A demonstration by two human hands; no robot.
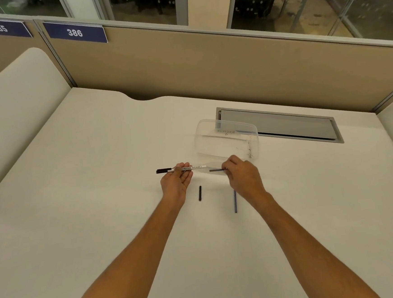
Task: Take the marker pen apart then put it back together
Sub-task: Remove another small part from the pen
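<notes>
marker [187, 168] barrel, white with print, lies level across the left hand [175, 182], at about 12 o'clock from the wrist, its black end [163, 170] sticking out toward 9 o'clock. the fingers curl lightly under and around it, holding it just above the desk [101, 203].

at 5 o'clock from that hand a short black piece [200, 193], likely the cap or end plug, lies loose on the desk, apart from both hands.

further right, the right hand [242, 177] pinches a thin dark rod [216, 170], which looks like the ink core, its free tip pointing toward 9 o'clock at the barrel's open end, near it but not touching. a second thin bluish rod [235, 201] lies at 6 o'clock from this hand, partly hidden under the wrist.

at 12 o'clock from the right hand stands a clear tub [227, 139].

the parts look light, stiff and smooth, so they may roll or slip. the barrel is best held mid-length, as it is; the core should be pinched close to its tip to stop it wobbling on entry, and gently, since a soft core could bend or smear ink.
</notes>
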